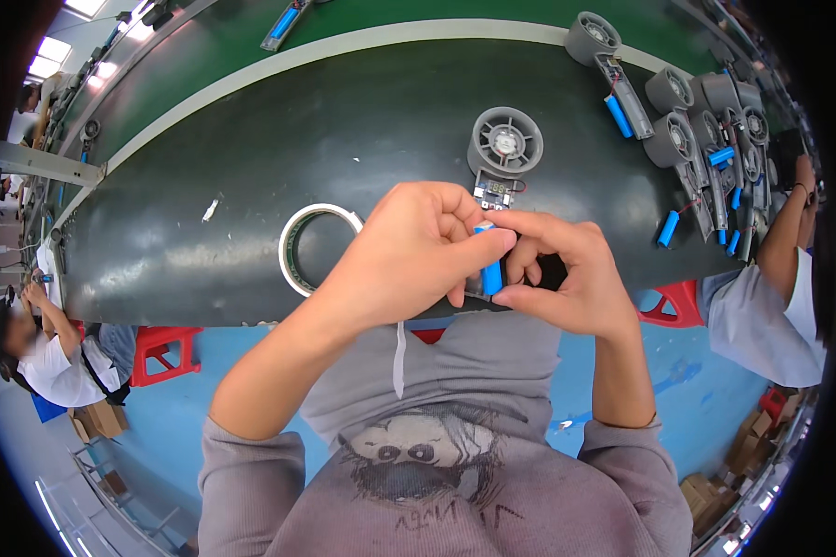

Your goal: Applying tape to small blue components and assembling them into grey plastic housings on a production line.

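- Nearest the camera: grey ribbed sweater [418, 483] with a printed cartoon figure, well on the near side of the grey round plastic fan housing [505, 144].
- Far to the left of the housing, and nearer: red plastic stool [164, 356].
- Left of the housing and nearer: white ring-shaped tape roll [286, 249], flat on the dark smooth table [186, 269].
- Just left and near side of the housing: left hand [409, 246], thumb clamped over the slim blue cylindrical battery [491, 277], fingers curled behind.
- Straight on the near side of the housing: that battery, lengthwise between both hands. Cannot tell whether seated in anything underneath.
- Between housing and battery: small circuit board [495, 192] with a display, thin red wire [520, 188] alongside. Best to keep the wire slack and untrapped, and to avoid leaning on the board.
- Right and near side of the housing: right hand [567, 274], index and thumb spread around the battery's two ends. Cannot tell how firmly pressed. Probably wise to steady both ends evenly, without twisting or denting the blue wrapper.
- Well right of the housing: cluster of grey plastic fan units [673, 141] with blue batteries alongside.
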Available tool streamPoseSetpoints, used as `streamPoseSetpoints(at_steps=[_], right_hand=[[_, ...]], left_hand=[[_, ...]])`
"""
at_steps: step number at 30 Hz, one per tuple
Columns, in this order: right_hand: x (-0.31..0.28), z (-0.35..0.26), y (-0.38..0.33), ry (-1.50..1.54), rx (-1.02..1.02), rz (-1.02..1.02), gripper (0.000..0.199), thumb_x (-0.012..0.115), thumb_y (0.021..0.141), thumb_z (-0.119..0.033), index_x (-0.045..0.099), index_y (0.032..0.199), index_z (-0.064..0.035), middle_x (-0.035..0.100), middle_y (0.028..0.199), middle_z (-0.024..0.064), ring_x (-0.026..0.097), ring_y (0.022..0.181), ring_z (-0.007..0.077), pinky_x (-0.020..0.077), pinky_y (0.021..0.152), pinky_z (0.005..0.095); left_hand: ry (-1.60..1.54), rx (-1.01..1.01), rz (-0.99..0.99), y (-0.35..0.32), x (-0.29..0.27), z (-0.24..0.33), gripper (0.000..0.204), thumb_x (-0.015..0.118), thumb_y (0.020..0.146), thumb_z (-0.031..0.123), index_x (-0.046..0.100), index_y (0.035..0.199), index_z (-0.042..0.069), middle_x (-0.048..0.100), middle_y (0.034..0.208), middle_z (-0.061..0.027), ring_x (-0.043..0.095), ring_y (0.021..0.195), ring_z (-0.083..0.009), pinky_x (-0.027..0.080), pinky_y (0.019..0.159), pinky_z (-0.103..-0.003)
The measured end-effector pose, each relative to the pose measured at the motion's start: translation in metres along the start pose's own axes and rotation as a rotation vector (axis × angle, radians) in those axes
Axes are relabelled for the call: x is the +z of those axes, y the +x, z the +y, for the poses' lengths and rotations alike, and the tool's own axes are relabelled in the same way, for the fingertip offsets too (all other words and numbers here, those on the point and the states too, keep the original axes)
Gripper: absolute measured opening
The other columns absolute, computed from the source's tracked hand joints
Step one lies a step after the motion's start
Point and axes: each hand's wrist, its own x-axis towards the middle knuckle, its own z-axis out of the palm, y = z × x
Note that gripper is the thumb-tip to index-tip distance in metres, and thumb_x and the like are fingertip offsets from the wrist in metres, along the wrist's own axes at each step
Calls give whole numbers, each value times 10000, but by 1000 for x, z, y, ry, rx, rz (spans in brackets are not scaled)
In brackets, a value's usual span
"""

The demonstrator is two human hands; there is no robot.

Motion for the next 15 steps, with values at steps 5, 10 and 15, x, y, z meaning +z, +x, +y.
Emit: streamPoseSetpoints(at_steps=[5, 10, 15], right_hand=[[-1, 12, 0, -99, -94, 38, 620, 906, 645, -123, 713, 1224, -14, 589, 615, -6, 481, 568, 79, 371, 555, 242], [2, 18, 6, -220, -224, 72, 650, 940, 634, -255, 725, 1198, -14, 584, 607, -17, 475, 557, 82, 357, 554, 246], [4, 21, 15, -193, -213, 43, 656, 936, 647, -296, 726, 1198, -8, 578, 600, -25, 480, 556, 88, 360, 572, 247]], left_hand=[[-48, -48, -3, -10, -2, 2, 166, 733, 966, 121, 631, 974, -10, 681, 743, -27, 589, 560, -42, 423, 483, -198], [604, 634, 749, -53, -32, -42, 231, 773, 822, 17, 620, 995, 2, 617, 823, -53, 593, 699, -144, 450, 628, -275], [985, 582, 700, -79, -39, -69, 251, 797, 725, 29, 658, 933, 54, 621, 904, -58, 588, 828, -262, 413, 787, -385]])
